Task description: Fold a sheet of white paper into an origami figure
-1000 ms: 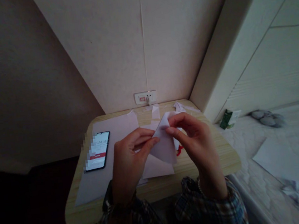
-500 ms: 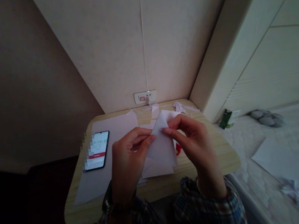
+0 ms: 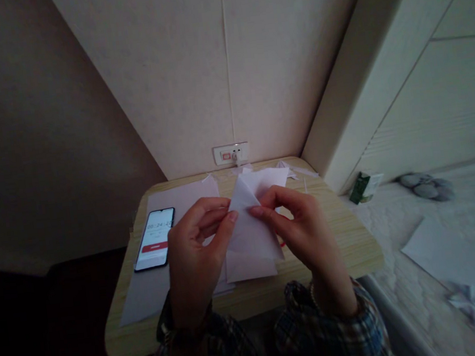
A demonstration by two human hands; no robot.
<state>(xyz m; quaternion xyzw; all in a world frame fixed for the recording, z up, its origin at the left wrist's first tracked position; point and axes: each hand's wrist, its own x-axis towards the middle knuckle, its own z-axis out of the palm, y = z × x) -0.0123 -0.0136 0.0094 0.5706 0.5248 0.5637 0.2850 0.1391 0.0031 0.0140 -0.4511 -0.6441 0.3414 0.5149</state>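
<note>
Both of my hands hold one folded sheet of white paper [image 3: 249,228] above a small wooden table [image 3: 348,245]. My left hand [image 3: 194,251] pinches its left edge between thumb and fingers. My right hand [image 3: 299,228] pinches the right edge close to the upper fold. The paper stands tilted, with a pointed fold at its top. A second white sheet [image 3: 247,267] lies flat on the table under it. Something red shows just past my right fingers, mostly hidden. Plaid sleeves cover both wrists.
A phone [image 3: 156,246] with a lit screen lies on a large white sheet [image 3: 175,202] at the table's left. Paper scraps [image 3: 292,169] lie at the back by a wall socket [image 3: 230,154]. To the right is a bed with a white sheet of paper [image 3: 453,262] and a green packet [image 3: 361,188].
The paper has unfolded wider and its top point has risen. Both hands have shifted slightly left and closer together on the paper.
</note>
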